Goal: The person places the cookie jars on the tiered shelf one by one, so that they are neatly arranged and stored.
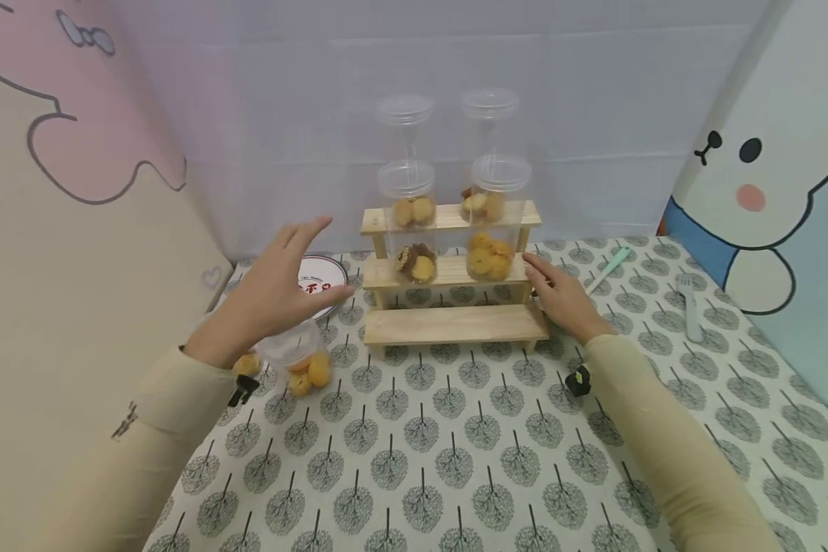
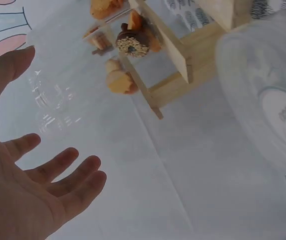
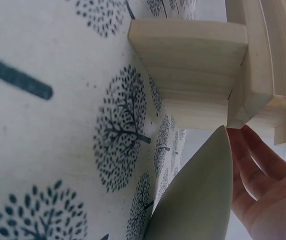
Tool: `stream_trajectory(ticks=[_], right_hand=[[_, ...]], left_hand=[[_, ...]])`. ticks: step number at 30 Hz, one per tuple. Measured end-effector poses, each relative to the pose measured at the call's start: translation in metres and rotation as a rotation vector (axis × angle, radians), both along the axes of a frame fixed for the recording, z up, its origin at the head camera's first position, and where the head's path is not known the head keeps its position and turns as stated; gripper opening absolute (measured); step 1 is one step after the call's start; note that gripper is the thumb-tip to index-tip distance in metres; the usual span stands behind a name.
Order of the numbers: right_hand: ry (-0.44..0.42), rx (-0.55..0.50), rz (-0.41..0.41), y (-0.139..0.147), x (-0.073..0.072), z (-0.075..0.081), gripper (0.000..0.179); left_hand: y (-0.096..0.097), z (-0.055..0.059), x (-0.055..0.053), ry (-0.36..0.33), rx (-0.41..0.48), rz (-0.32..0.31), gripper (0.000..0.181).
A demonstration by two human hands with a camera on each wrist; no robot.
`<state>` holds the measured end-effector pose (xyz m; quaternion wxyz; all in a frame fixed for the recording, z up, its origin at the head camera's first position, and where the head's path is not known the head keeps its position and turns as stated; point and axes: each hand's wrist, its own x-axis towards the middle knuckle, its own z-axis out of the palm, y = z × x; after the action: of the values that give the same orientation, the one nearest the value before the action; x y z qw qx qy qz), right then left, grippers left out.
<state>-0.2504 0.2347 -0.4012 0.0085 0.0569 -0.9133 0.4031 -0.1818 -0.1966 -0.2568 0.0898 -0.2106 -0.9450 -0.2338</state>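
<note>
My left hand (image 1: 269,287) is raised with thumb and fingers spread and holds nothing. Beneath its wrist, a clear lidded jar (image 1: 294,349) with yellow cookies stands on the cloth. My right hand (image 1: 562,299) is at the right end of a three-step wooden shelf (image 1: 455,325), fingers extended, fingertips right at the middle step. In the right wrist view, its fingers (image 3: 255,167) reach behind the shelf's end, thumb hidden. On the middle step stand a jar with brown and yellow cookies (image 1: 416,264) and a jar with orange-yellow cookies (image 1: 490,257). Two taller-standing jars (image 1: 490,115) occupy the top step behind.
A white plate (image 1: 324,270) with red print lies behind my left hand, partly covered. Right of the shelf are a mint-handled utensil (image 1: 616,261) and a pale fork (image 1: 691,310). A tree-patterned cloth (image 1: 414,460) covers the table; pale curtains enclose the back and sides.
</note>
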Motion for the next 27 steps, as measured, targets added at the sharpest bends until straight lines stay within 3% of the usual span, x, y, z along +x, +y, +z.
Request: stream_trajectory(ticks=[6,12,20,24,27], right_hand=[[-0.005,0.001,-0.01,0.004,0.003,0.002,0.057],[-0.005,-0.001,0.009,-0.001,0.002,0.003,0.058],[-0.004,-0.001,-0.002,-0.003,0.002,0.0,0.059],[0.005,0.0,-0.004,-0.003,0.002,0.001,0.058],[0.015,0.004,0.002,-0.003,0.002,0.0,0.058]], left_hand=[[-0.029,-0.034,0.032,0.098,0.028,0.007,0.096],[-0.05,-0.064,0.052,0.129,0.06,0.082,0.095],[-0.065,-0.1,0.06,0.026,0.065,0.2,0.1],[-0.066,-0.115,0.059,-0.046,0.083,0.22,0.101],[-0.065,-0.122,0.058,-0.059,0.057,0.238,0.099]])
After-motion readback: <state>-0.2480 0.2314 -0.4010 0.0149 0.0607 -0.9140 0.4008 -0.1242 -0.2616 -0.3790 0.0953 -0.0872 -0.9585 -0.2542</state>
